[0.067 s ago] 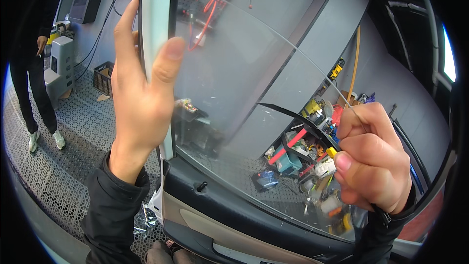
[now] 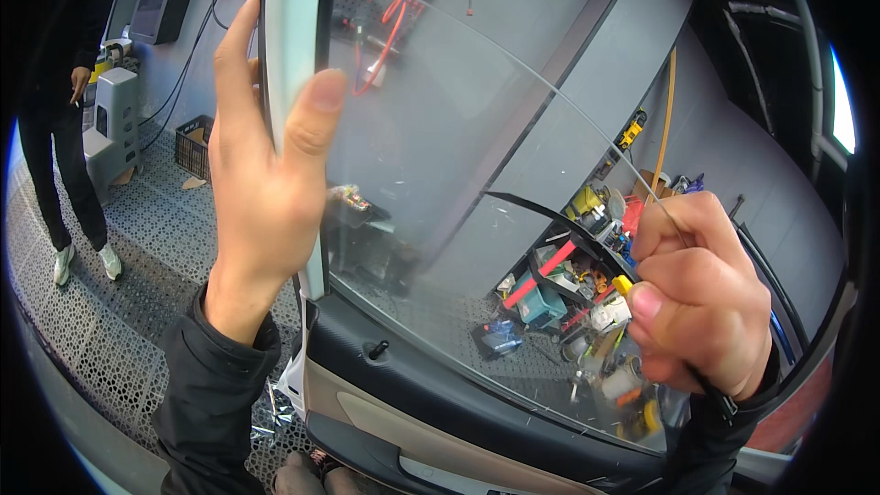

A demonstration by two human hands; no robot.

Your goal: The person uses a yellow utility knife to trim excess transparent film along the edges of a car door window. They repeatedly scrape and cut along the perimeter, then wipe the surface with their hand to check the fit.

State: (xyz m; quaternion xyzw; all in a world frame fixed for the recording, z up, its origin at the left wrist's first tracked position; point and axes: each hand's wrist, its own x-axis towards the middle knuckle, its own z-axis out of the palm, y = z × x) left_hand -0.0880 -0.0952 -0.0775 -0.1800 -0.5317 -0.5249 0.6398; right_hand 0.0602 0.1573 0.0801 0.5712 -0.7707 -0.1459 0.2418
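My left hand (image 2: 266, 165) grips the pale upright edge of a car door frame (image 2: 298, 0), thumb over the inner side and fingers round the outer. My right hand (image 2: 692, 298) is closed on a dark, thin implement (image 2: 541, 206) with a yellow piece (image 2: 622, 285) at my thumb. Its curled index finger meets the curved edge of a transparent pane (image 2: 422, 174), which fills the middle of the view. Whether that edge is glass or film, I cannot tell. Below the pane runs the dark door trim (image 2: 412, 376) with a small black lock pin (image 2: 380, 349).
A person in dark clothes (image 2: 55, 156) stands at the left beside a grey machine (image 2: 117, 110). A black crate (image 2: 194, 142) rests on the perforated floor mat (image 2: 137, 321). Behind the pane are coiled hoses (image 2: 394, 23) and piled tools and containers (image 2: 541, 307).
My right hand has shifted very slightly. Otherwise the scene looks as it did a tenth of a second ago.
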